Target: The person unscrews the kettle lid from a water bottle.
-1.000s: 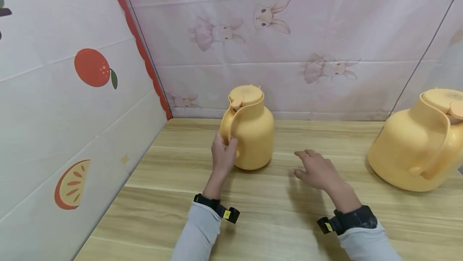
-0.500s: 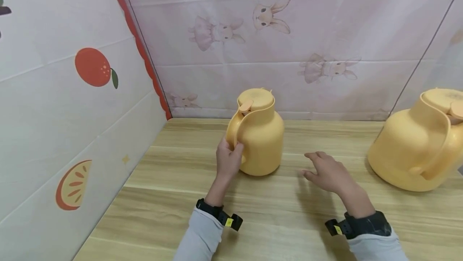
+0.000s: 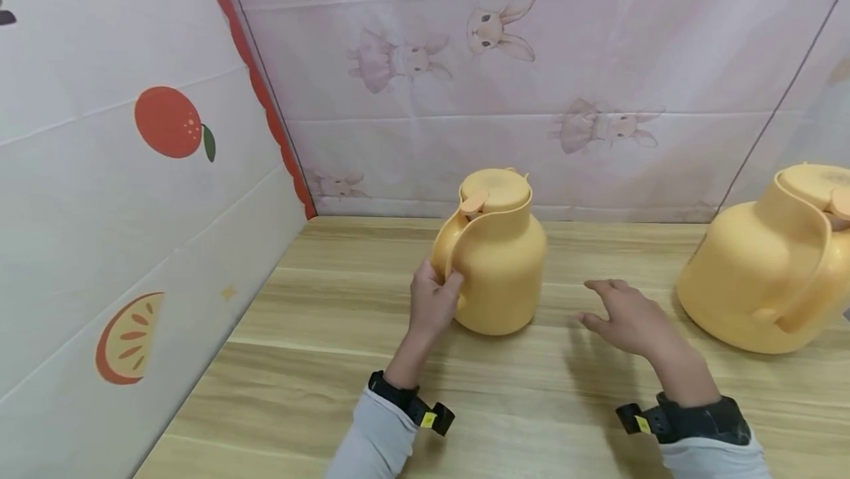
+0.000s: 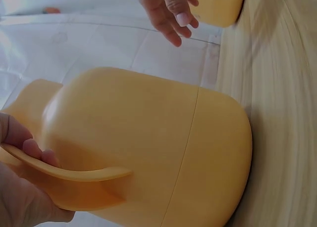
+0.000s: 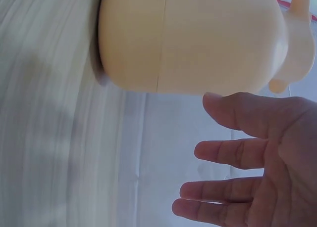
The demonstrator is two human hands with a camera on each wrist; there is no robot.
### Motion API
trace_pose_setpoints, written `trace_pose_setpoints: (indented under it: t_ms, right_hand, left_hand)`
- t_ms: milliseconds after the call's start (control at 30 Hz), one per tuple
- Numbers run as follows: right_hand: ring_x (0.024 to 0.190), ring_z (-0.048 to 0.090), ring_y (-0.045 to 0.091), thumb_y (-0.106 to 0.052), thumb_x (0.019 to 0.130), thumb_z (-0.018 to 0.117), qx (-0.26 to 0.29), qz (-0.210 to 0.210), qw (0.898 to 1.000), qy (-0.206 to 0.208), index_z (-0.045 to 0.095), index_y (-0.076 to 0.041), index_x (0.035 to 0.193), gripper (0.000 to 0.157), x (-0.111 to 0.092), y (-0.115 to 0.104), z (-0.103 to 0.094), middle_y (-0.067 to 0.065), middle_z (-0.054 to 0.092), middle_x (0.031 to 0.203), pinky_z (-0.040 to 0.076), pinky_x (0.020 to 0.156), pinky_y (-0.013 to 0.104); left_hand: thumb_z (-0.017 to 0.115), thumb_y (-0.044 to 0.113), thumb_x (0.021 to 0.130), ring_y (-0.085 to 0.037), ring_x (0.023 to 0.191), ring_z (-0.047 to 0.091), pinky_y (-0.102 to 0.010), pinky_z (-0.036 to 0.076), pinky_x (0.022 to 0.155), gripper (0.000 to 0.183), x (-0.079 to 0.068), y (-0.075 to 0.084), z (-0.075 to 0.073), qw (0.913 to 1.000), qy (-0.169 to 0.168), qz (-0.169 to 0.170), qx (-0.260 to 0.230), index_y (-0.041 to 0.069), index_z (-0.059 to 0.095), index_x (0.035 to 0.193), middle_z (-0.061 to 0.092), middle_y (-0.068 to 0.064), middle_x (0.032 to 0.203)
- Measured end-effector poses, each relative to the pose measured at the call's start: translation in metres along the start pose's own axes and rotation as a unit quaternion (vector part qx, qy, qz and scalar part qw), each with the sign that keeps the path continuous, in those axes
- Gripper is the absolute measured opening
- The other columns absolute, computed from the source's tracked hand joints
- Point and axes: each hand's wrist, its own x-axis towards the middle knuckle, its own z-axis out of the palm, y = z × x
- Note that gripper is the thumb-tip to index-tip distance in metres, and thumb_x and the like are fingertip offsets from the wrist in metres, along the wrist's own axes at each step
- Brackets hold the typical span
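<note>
A yellow thermos jug (image 3: 503,265) with a round lid stands upright at the middle of the table, its handle turned to the left. My left hand (image 3: 433,303) grips that handle; in the left wrist view its fingers (image 4: 30,149) curl through the loop. To the right of the jug, my right hand (image 3: 634,320) hovers above the tabletop with its fingers spread, apart from the jug. The right wrist view has this hand (image 5: 267,158) holding nothing, the jug's body (image 5: 198,39) beyond the thumb.
A second yellow thermos jug (image 3: 764,272) stands at the right, cut off by the frame edge. The wood-grain table (image 3: 319,376) meets a white fruit-print sheet (image 3: 73,198) on the left and a pink rabbit-print sheet (image 3: 412,147) at the back.
Gripped by the left hand, the jug has moved right and slightly nearer. The right hand has moved right too, keeping a gap from it. The second jug has stayed in place.
</note>
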Motion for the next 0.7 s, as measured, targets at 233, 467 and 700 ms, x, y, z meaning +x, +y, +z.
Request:
trace_pose_setpoints:
  t_ms: [233, 467, 700]
  right_hand:
    - [0.108, 0.040, 0.051, -0.032, 0.086, 0.059, 0.009, 0.005, 1.000, 0.003, 0.042, 0.009, 0.128, 0.061, -0.005, 0.007, -0.006, 0.038, 0.043, 0.122, 0.039, 0.082, 0.064]
    - [0.107, 0.040, 0.052, -0.035, 0.086, 0.059, -0.003, 0.015, 1.000, 0.002, 0.042, 0.009, 0.127, 0.063, -0.008, 0.016, -0.009, 0.038, 0.044, 0.121, 0.039, 0.082, 0.064]
    - [0.106, 0.039, 0.053, -0.034, 0.086, 0.058, 0.000, 0.020, 1.000, -0.001, 0.041, 0.011, 0.126, 0.063, -0.011, 0.031, -0.015, 0.040, 0.044, 0.118, 0.038, 0.082, 0.065]
  left_hand:
    - [0.046, -0.007, 0.072, -0.007, 0.047, 0.044, -0.020, 0.037, 0.044, 0.009, -0.004, -0.001, 0.006, 0.9988, -0.043, 0.001, -0.022, 0.002, 0.047, 0.072, 0.044, 0.002, 0.057]
    - [0.045, -0.011, 0.072, -0.009, 0.048, 0.045, -0.019, 0.038, 0.044, 0.009, -0.008, 0.000, 0.011, 0.9954, -0.077, 0.026, -0.050, -0.011, 0.050, 0.079, 0.045, -0.001, 0.060]
    - [0.044, -0.010, 0.075, -0.010, 0.051, 0.045, -0.019, 0.038, 0.046, 0.014, -0.011, 0.002, 0.011, 0.9912, -0.115, 0.016, -0.063, -0.014, 0.050, 0.087, 0.045, -0.003, 0.063]
